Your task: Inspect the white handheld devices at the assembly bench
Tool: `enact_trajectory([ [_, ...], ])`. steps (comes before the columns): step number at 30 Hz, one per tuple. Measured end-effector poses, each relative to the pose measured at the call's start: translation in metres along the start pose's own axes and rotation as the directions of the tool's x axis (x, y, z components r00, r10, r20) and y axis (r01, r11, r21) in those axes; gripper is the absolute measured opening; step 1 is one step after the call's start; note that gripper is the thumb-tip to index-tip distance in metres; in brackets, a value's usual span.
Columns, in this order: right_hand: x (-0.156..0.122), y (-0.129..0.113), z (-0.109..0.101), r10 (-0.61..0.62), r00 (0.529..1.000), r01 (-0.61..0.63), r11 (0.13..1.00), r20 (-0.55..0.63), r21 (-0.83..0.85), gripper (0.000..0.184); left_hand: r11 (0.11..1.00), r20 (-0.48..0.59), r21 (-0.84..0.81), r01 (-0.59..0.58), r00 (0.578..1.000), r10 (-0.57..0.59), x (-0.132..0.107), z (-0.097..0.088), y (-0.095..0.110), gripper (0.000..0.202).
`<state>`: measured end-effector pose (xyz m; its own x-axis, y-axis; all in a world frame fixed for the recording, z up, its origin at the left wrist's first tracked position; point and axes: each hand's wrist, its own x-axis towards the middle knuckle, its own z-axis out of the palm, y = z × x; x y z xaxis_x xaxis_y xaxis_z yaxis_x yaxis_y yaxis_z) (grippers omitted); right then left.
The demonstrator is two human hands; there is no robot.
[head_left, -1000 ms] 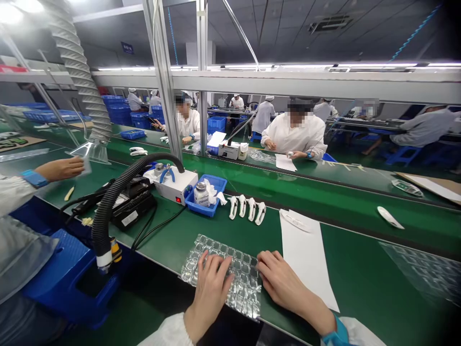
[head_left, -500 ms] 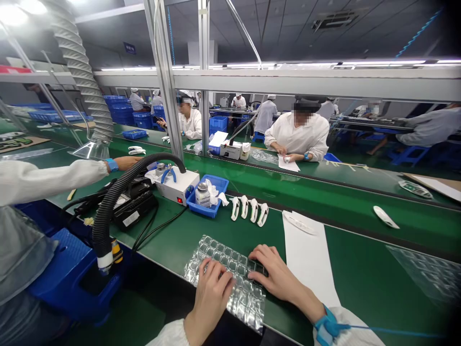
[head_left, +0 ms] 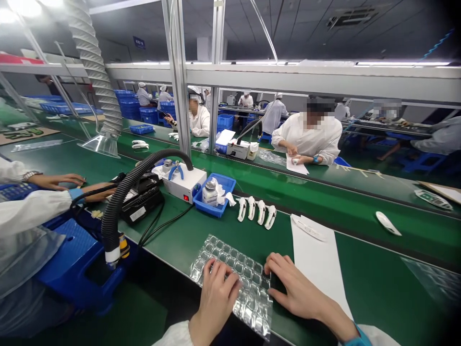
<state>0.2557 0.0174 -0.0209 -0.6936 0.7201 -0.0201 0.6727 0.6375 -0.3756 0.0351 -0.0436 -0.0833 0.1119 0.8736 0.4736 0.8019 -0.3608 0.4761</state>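
Now, left hand (head_left: 218,294): flat, fingers spread, palm down on the bubble-wrap sheet (head_left: 230,260), gripping nothing.
Right hand (head_left: 293,288): flat and unclenched too, fingertips on the sheet's right edge, apart from the left.
Bubble-wrap sheet: lies on the green bench (head_left: 360,278) at its near edge, one corner overhanging.
White paper strip (head_left: 317,254): just right of the sheet, beside the right hand.
Four white plastic shells (head_left: 256,211): in a row behind the sheet.
Blue tray (head_left: 211,210): left of the shells, holding a bottle (head_left: 209,193).
Co-worker's hands (head_left: 57,181): far left, well apart.
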Motion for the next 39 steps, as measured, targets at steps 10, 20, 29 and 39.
enact_trajectory([
  [10, 0.021, 0.041, 0.024, 0.249, 0.94, -0.23, 0.968, -0.232, 0.105, 0.019, 0.999, -0.003, -0.023, 0.031, 1.0, -0.031, 0.002, -0.002, 0.004, 0.01],
  [20, 0.064, -0.011, 0.018, -0.085, 0.969, 0.064, 0.993, -0.23, -0.094, 0.009, 0.998, -0.022, 0.003, 0.065, 0.998, -0.064, 0.001, 0.004, 0.005, 0.012],
  [29, 0.104, 0.011, 0.045, -0.011, 0.963, -0.039, 0.983, -0.27, -0.18, 0.031, 0.996, -0.04, -0.008, 0.089, 0.995, -0.09, -0.002, 0.006, 0.006, 0.01],
  [39, 0.146, -0.003, 0.048, -0.076, 0.965, 0.032, 0.984, -0.249, -0.177, 0.03, 0.996, -0.058, 0.003, 0.091, 0.994, -0.091, -0.004, 0.01, 0.003, 0.008],
])
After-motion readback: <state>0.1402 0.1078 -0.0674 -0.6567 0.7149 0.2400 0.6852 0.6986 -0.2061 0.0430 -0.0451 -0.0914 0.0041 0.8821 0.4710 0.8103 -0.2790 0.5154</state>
